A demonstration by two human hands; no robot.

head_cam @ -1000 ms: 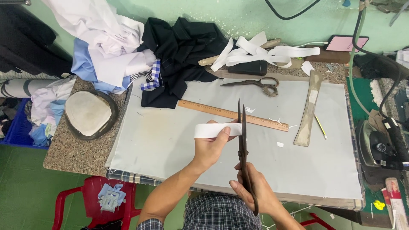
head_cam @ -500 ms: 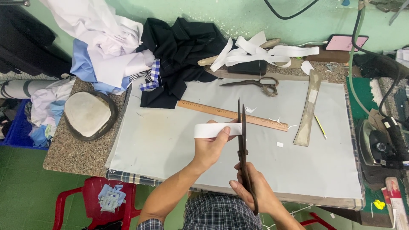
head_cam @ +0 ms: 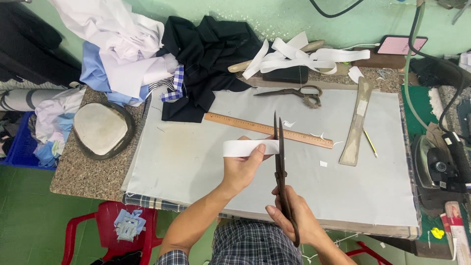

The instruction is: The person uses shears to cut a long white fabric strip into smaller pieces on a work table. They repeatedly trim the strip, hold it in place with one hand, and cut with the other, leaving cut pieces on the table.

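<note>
Your left hand (head_cam: 240, 169) pinches a white fabric strip (head_cam: 243, 147), held flat above the grey cutting mat (head_cam: 196, 167). Your right hand (head_cam: 294, 221) grips large shears (head_cam: 280, 167), blades nearly closed, upright beside the strip's right end.

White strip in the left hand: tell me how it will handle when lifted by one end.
The white strip looks thin, so probably light and floppy. It juts sideways from the left hand unsupported, suggesting slight stiffness.
</note>
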